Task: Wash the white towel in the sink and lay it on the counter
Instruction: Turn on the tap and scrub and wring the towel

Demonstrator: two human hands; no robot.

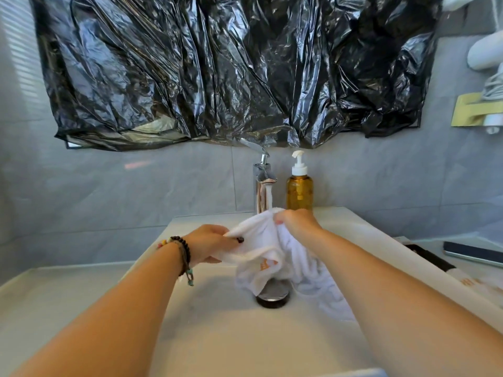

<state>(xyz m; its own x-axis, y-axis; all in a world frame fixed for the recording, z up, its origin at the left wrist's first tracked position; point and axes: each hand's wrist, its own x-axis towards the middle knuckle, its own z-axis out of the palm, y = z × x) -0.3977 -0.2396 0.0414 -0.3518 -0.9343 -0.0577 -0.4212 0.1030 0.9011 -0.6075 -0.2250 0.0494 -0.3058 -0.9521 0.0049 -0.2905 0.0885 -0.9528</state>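
The white towel [268, 248] hangs bunched over the white sink [217, 322], its top under the water running from the chrome faucet [262, 183]. My left hand [209, 243], with beaded bracelets on the wrist, grips the towel's left edge. My right hand [295, 221] grips the towel's top, just below the stream. The towel's lower folds drape onto the basin and partly cover the metal drain [272, 296]. An orange mark shows on the cloth.
An amber soap pump bottle [299, 189] stands right of the faucet. The white counter [54, 292] flanks the sink on the left. At right lie a dark phone [473, 253] and a black tray edge [430, 258]. Black plastic sheeting [231, 69] covers the wall above.
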